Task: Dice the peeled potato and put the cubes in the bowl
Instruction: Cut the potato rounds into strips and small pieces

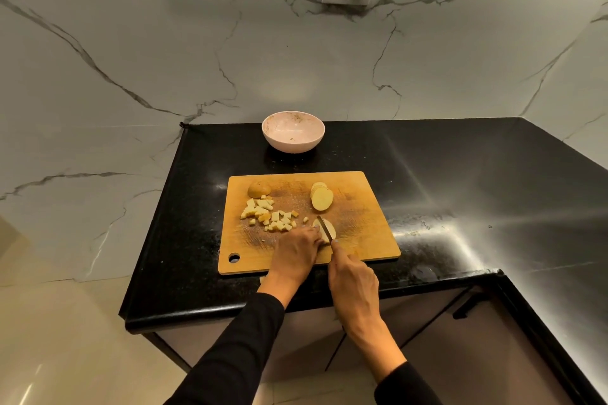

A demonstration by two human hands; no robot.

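We are mid-dice on the cutting board (362,217), which lies on the black table (460,174). Our right hand (353,276) is wrapped around the knife (324,227) handle, blade angled toward 11 o'clock across a flat potato slice (331,231) near the board's centre-front. Our left hand (296,250) pins that slice from the 9 o'clock side, fingers curled over it; how tightly, we cannot tell.

To cut well, we judge that we should keep the left fingertips tucked back from the blade, cut the slice into even strips, then turn and cross-cut so the pieces match the cubes (271,215) already heaped at 10 o'clock of the knife.

A stack of slices (321,197) waits at 12 o'clock, and a rounded end piece (259,189) sits at the board's far left. The bowl (292,136) stands beyond the board at 12 o'clock, with no cubes visible in it, so transferring remains.
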